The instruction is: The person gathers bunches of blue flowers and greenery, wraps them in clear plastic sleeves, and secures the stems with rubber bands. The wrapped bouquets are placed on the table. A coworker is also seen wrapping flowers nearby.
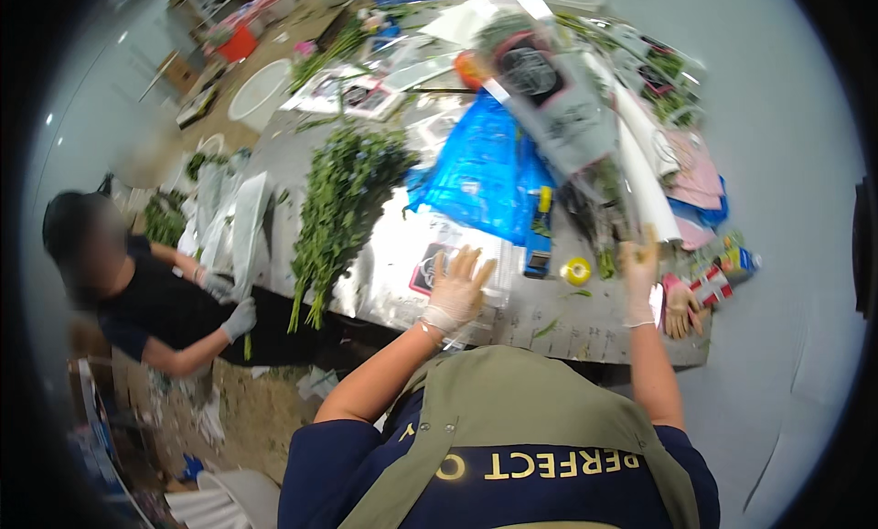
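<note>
My left hand [456,292], in a thin translucent glove, spreads its fingers over a flat clear plastic sleeve [425,272] with a printed dark panel. Nothing is held in it. On the right, my right hand [639,279] wears a similar glove, its fingers apart and slightly blurred. It is beside the stem ends of a bouquet in a printed sleeve [576,124]; contact between them cannot be made out. The bouquet is motion-blurred and lies slantwise over a blue plastic bag [473,176]. Left of the sleeves, a leafy bunch with small blue flowers [350,193] rests on the metal table [569,333].
A blue tape dispenser [537,248] and a yellow tape roll [576,271] lie between my hands. Work gloves [679,309] and small boxes [713,284] sit at the right edge. At left, a co-worker [164,289] in grey gloves holds a wrapped bunch [250,227].
</note>
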Tool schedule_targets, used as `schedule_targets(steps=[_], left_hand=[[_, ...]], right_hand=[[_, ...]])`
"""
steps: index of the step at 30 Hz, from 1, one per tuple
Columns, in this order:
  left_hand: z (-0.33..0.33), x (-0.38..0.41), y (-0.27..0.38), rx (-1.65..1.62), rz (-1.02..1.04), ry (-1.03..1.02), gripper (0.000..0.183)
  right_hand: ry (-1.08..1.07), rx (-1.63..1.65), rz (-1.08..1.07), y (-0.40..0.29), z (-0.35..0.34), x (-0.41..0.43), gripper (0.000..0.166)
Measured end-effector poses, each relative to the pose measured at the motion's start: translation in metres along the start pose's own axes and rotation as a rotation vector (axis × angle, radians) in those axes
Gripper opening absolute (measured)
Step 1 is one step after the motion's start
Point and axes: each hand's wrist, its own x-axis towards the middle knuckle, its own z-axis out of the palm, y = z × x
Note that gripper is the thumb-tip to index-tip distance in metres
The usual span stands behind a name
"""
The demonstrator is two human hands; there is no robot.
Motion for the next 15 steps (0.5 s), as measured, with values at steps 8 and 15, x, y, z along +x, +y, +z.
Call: schedule_targets(steps=[8, 15], left_hand=[[0.005, -0.146, -0.146, 0.173, -0.947, -0.197, 0.081], [-0.004, -0.130, -0.219, 0.013, -1.105, -0.023, 0.083]], right_hand=[[-0.168, -0.751, -0.920, -0.044, 0.077, 0.011, 0.040], [-1.041, -0.941, -0.744, 0.004, 0.238, -0.131, 0.073]])
